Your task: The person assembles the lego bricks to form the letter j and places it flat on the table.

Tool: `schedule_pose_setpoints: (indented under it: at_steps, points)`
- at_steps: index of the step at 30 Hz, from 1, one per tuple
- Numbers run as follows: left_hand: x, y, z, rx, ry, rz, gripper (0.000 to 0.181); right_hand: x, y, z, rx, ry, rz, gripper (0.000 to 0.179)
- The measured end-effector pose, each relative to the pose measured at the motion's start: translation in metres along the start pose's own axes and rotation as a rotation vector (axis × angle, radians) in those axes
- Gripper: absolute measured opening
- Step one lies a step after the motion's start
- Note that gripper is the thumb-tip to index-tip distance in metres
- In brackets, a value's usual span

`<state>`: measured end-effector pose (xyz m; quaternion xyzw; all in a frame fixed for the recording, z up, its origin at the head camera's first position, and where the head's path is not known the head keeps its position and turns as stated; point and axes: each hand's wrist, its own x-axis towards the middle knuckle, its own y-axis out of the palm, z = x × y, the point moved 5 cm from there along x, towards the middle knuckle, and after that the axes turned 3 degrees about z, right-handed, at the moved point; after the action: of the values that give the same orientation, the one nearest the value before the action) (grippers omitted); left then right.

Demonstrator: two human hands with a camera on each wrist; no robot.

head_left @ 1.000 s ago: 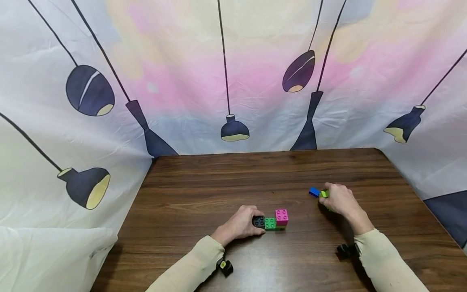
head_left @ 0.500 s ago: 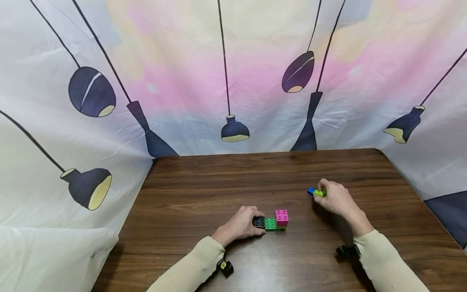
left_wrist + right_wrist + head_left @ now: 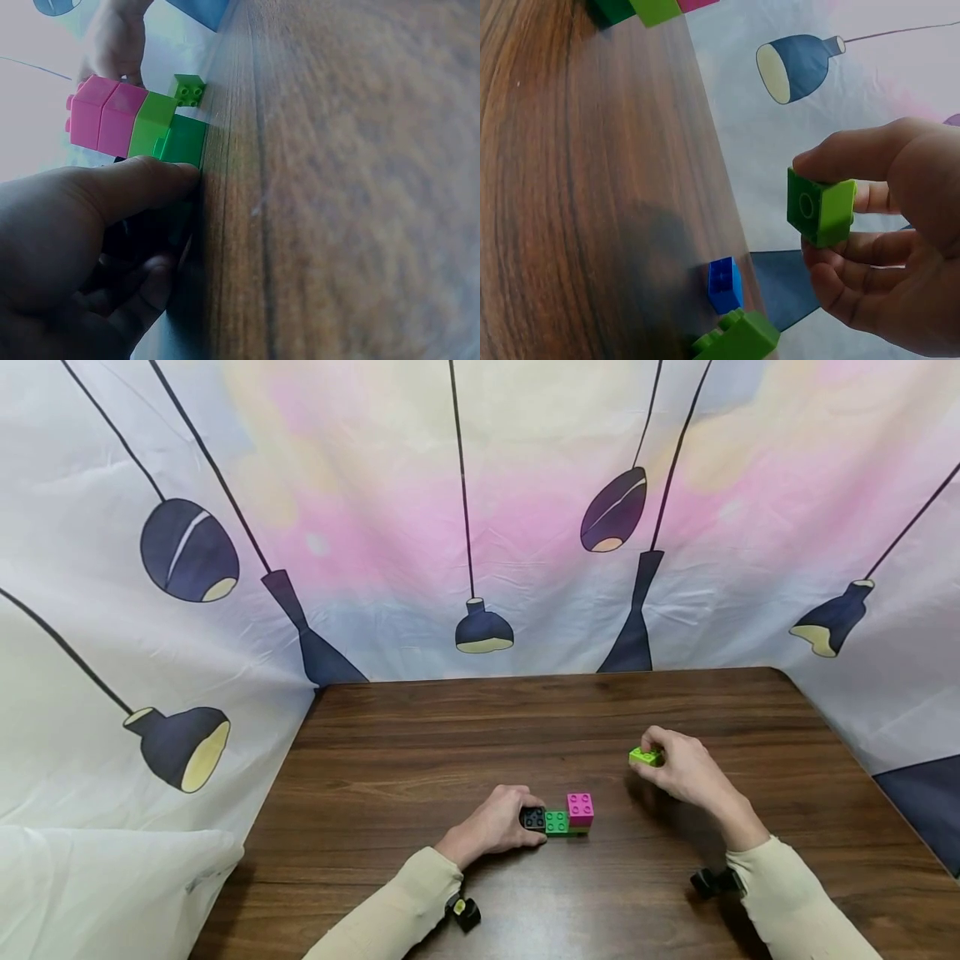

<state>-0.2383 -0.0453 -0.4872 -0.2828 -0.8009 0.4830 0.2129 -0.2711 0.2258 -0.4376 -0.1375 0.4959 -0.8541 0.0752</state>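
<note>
My left hand (image 3: pixel 495 820) grips the black toy building brick (image 3: pixel 533 817) at the left end of a joined row. A green brick (image 3: pixel 557 822) follows it. At the right end, pink bricks (image 3: pixel 109 116) are stacked on a lime-green brick (image 3: pixel 152 124). Farther back to the right, my right hand (image 3: pixel 692 767) pinches a loose lime-green brick (image 3: pixel 821 208) between thumb and fingers, raised above the table. Its hollow underside shows in the right wrist view. Beneath lie a blue brick (image 3: pixel 725 285) and another green brick (image 3: pixel 739 337), both hidden in the head view.
The brown wooden table (image 3: pixel 420 735) carries the bricks. A cloth (image 3: pixel 390 527) printed with hanging lamps rises behind the table and along its sides. Each sleeve has a black wrist camera (image 3: pixel 462 912) strapped at its cuff.
My right hand has lifted the lime-green brick and carried it left, so it now covers the blue brick in the head view. The left hand and its row stay in place.
</note>
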Motion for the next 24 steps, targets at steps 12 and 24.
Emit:
schedule_pose_setpoints:
  at_steps: [12, 24]
  points:
    - [0.0, 0.0, 0.0, -0.007, 0.012, -0.008, 0.033, -0.002, 0.0, 0.016, 0.011, -0.112, -0.022, 0.027]
    - [0.0, 0.0, 0.001, -0.011, -0.003, -0.003, 0.033, -0.005, -0.002, 0.034, 0.077, -0.18, -0.014, 0.03]
